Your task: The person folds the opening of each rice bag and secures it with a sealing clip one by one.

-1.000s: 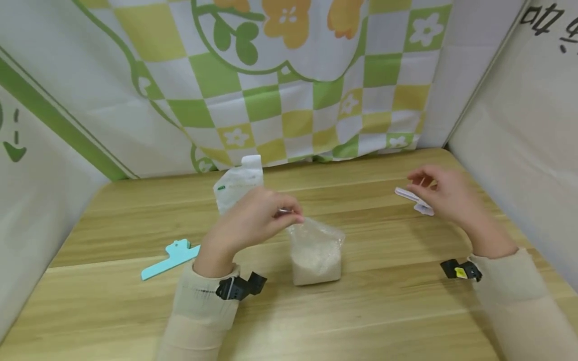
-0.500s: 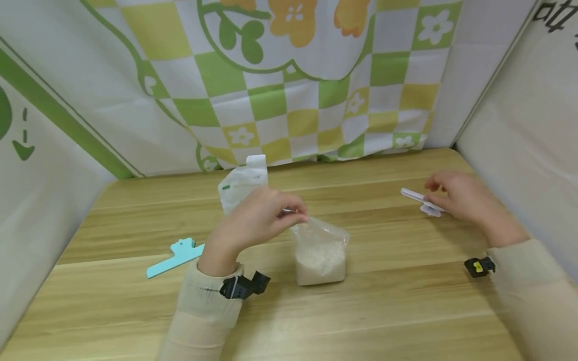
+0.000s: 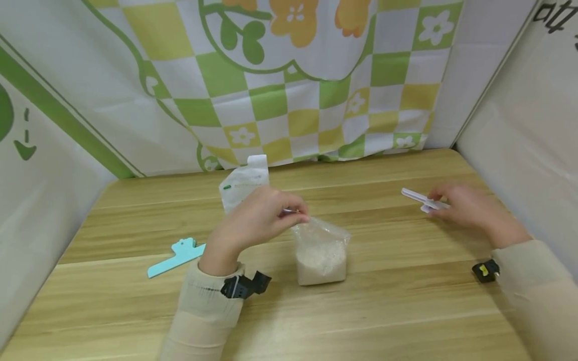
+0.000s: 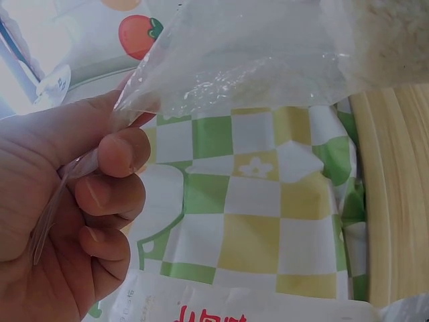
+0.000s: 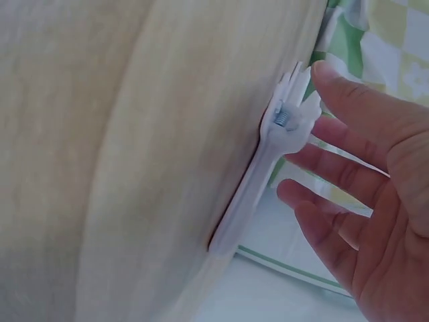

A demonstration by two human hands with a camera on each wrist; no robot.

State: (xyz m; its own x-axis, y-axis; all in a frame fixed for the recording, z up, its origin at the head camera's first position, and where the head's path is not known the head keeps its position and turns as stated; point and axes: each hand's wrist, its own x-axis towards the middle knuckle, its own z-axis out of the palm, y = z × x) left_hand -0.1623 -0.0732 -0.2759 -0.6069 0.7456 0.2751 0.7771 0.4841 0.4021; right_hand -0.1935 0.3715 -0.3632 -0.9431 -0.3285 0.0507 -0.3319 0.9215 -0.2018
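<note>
My left hand (image 3: 266, 213) pinches the top corner of a clear plastic bag (image 3: 321, 255) that stands on the table. White grains that look like rice (image 4: 392, 40) fill its lower part; its upper part is stretched toward the hand. Over on the right, my right hand (image 3: 465, 203) has its thumb and fingers around the handle end of a white bag clip (image 3: 416, 196). The clip's metal spring (image 5: 282, 118) shows in the right wrist view, with its long bar close along the tabletop.
A turquoise bag clip (image 3: 176, 258) lies left of my left forearm. Behind my left hand is a white printed packet (image 3: 244, 183), partly covered. The wooden table (image 3: 361, 321) ends at a checkered cloth (image 3: 302, 108) at the back, with pale walls at both sides.
The right hand has come down onto the white clip's handle end, and the clip has tipped, its handle looking narrower. The left hand keeps its pinch on the bag. The head view shifted slightly.
</note>
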